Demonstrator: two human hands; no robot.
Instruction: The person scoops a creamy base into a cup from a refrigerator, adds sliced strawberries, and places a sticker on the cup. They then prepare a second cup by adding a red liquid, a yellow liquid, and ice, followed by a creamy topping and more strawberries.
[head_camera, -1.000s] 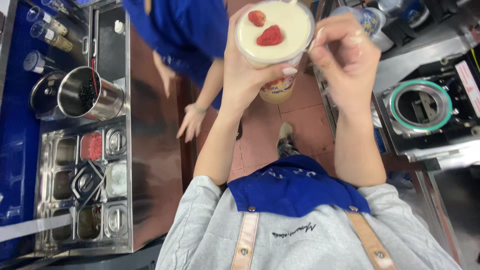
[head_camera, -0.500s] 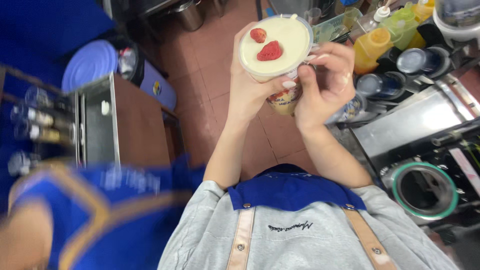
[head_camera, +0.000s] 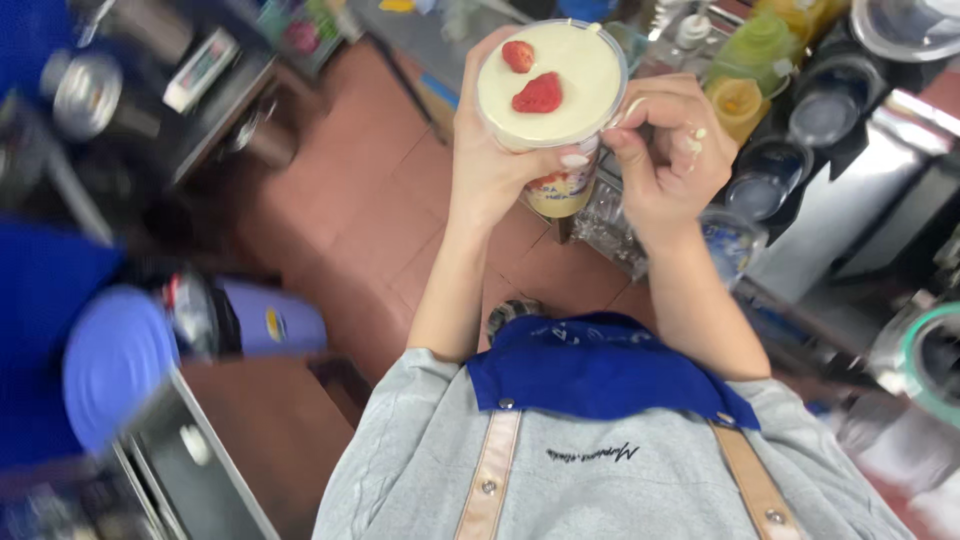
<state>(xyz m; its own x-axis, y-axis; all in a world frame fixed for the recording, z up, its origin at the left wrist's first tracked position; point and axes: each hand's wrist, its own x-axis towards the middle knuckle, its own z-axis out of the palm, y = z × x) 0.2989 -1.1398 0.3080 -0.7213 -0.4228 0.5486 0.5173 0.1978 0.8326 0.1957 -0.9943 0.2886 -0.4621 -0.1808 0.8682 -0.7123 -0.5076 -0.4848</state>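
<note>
A clear cup (head_camera: 551, 110) topped with pale cream is gripped around its side by the left hand (head_camera: 490, 150). Two strawberry pieces (head_camera: 538, 94) are seen on the cream. The right hand (head_camera: 668, 150) is held against the cup's right rim, fingers curled. Squeeze bottles (head_camera: 745, 70) stand just right of the cup.

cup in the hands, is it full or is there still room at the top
Full. The cup, gripped by the left hand, shows pale cream level with its rim, with two strawberry pieces resting on top.
</note>
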